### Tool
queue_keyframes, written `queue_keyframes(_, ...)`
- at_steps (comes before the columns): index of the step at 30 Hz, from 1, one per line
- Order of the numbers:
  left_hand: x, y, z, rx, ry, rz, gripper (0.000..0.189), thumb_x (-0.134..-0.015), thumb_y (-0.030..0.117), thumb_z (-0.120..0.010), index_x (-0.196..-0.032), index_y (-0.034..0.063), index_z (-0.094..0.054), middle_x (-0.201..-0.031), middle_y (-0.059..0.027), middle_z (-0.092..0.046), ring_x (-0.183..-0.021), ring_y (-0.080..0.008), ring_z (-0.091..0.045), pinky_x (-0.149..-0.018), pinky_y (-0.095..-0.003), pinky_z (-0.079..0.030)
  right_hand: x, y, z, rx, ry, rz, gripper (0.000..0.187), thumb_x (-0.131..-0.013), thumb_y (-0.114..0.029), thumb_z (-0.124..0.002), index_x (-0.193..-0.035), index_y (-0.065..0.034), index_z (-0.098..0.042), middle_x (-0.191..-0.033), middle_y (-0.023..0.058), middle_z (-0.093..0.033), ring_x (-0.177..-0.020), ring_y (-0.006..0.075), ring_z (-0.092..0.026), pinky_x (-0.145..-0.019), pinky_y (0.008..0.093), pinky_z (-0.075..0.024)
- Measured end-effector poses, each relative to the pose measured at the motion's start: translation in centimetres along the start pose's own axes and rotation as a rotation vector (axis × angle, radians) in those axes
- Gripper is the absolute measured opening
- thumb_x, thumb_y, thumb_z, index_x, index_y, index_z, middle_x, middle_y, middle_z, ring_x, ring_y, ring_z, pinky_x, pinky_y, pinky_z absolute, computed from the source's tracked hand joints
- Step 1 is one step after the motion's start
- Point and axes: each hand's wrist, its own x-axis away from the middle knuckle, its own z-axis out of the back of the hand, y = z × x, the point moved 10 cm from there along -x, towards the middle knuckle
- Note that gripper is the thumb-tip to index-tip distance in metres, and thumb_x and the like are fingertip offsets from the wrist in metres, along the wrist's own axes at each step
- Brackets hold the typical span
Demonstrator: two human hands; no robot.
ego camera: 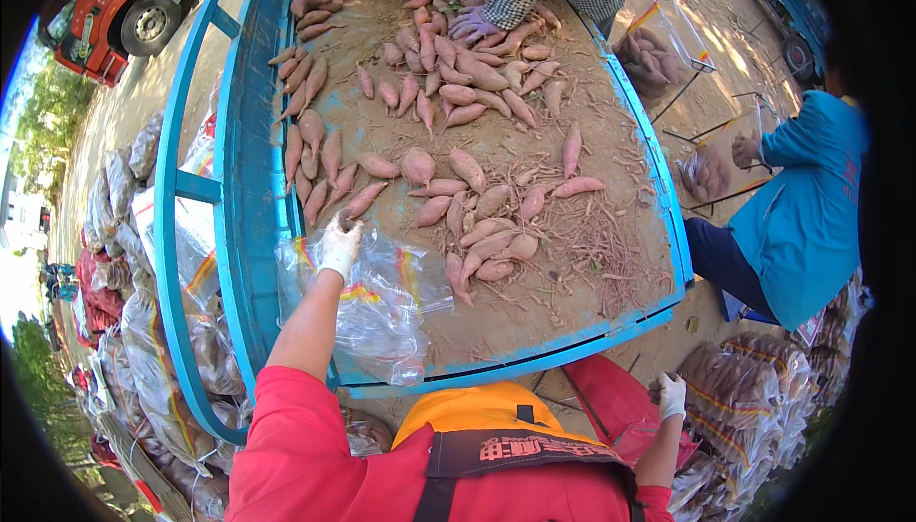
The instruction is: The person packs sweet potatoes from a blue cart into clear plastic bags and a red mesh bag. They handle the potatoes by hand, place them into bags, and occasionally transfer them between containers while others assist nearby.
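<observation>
My left hand (340, 246), in a white glove with soiled fingertips, reaches over clear plastic bags (383, 321) with red and yellow stripes. Its fingers are apart, beside the lower end of a sweet potato (366, 199); whether they touch it is unclear. Under the wrist, the bags lie crumpled on the near left corner of a blue truck bed (529, 364). My right hand (671, 394), also gloved, hangs outside the bed, beside a red sack (608, 397) and filled bags (737, 386). Its fingers are bent and dark at the tips; any held thing cannot be made out.
Loose sweet potatoes (472, 71) and thin roots (608, 257) cover much of the bed. A blue rail (168, 185) rises at left. Across the bed, a person's gloved hand (472, 24) touches sweet potatoes. Another person (801, 193) stands at right by bag frames (723, 128).
</observation>
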Motion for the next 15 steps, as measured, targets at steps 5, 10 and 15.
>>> queue_keyframes(5,-9.5,-4.6,5.5,-0.309,0.157,0.124,0.045,-0.082,0.027,-0.063,-0.122,0.0051,-0.059,-0.117,-0.0196,-0.062,-0.108,-0.0348,-0.059,-0.094,-0.0414,-0.047,4.2,-10.3,-12.5,0.055,-0.208,0.109,0.030,-0.086,-0.020,-0.064,-0.110,-0.0024,-0.059,-0.083,0.0083,-0.067,-0.065,0.0159,-0.063,-0.056,0.0261,-0.0480)
queue_keyframes(10,-12.4,4.2,-1.3,-0.566,-0.062,-0.246,0.060,-0.077,0.030,-0.069,-0.132,0.0139,-0.051,-0.131,-0.0164,-0.052,-0.121,-0.0335,-0.049,-0.101,-0.0444,-0.040,5.8,-14.5,-21.0,0.723,-0.329,0.238,0.041,-0.081,-0.022,-0.066,-0.114,0.0027,-0.062,-0.103,0.0147,-0.069,-0.093,0.0244,-0.067,-0.085,0.0322,-0.0505)
queue_keyframes(15,-8.7,13.5,-13.2,-0.778,-0.235,-0.974,0.080,-0.063,0.027,-0.078,-0.137,0.0239,-0.046,-0.135,-0.0137,-0.047,-0.125,-0.0320,-0.044,-0.106,-0.0444,-0.036,8.9,-23.9,-31.8,0.957,-0.428,0.429,0.044,-0.082,-0.025,-0.064,-0.119,-0.0005,-0.060,-0.108,0.0205,-0.067,-0.103,0.0302,-0.065,-0.089,0.0352,-0.0500)
